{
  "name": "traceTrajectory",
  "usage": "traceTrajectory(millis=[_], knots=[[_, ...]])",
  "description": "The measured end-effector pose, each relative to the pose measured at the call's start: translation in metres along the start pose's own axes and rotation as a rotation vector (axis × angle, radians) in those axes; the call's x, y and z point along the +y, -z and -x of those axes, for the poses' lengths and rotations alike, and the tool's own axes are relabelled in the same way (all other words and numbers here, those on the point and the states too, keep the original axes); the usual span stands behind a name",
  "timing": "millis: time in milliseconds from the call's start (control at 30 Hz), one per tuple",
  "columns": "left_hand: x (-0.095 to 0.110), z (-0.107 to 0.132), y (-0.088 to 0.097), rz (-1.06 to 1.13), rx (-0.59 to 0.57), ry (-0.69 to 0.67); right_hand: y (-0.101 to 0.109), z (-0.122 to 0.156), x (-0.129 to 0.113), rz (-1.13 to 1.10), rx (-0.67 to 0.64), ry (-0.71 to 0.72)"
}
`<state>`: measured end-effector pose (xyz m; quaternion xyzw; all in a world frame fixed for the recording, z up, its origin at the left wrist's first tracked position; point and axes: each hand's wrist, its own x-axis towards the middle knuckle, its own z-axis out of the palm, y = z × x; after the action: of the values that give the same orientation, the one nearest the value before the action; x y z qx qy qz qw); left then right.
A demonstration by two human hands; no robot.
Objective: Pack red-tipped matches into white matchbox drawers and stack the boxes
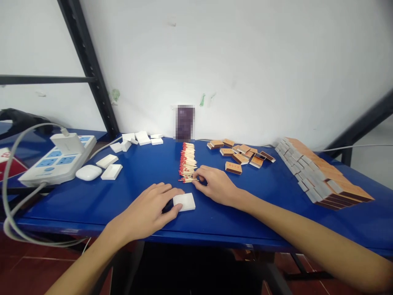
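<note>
My left hand (153, 205) grips a small white matchbox tray (185, 202) by its left end, thumb on the near side and fingers on the far side. The tray lies on the blue tabletop near its front edge. A long row of red-tipped matches (188, 159) runs from near the wall towards me, heads to the left. At its near end my right hand (215, 184) is closed, thumb and forefinger pinching at the plain ends of some matches. How many are between the fingertips is hidden.
Several white trays (143, 138) lie at the back left, beside a white earbud case (88, 172) and a power strip (61, 157). Several loose brown matchbox sleeves (233, 167) lie right of the matches. Stacked matchboxes (322, 172) stand at the far right. A blurred dark rectangle (185, 123) is against the wall.
</note>
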<state>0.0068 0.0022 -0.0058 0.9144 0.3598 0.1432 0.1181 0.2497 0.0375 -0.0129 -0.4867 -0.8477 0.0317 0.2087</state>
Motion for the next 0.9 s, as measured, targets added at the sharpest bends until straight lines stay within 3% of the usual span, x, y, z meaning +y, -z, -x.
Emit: traceTrajectory(millis=[133, 333, 600, 900], knots=[[0.000, 0.001, 0.000, -0.005, -0.008, -0.064, -0.001, 0.006, -0.003, -0.061, 0.019, 0.006], [0.003, 0.000, 0.002, -0.006, -0.037, -0.031, -0.001, 0.007, 0.000, -0.117, 0.077, 0.016], [0.004, -0.001, 0.001, -0.008, 0.003, -0.044, 0.003, 0.012, -0.005, -0.114, 0.046, 0.148], [0.005, -0.001, 0.001, -0.076, 0.032, 0.013, 0.005, 0.010, -0.003, -0.049, 0.083, 0.059]])
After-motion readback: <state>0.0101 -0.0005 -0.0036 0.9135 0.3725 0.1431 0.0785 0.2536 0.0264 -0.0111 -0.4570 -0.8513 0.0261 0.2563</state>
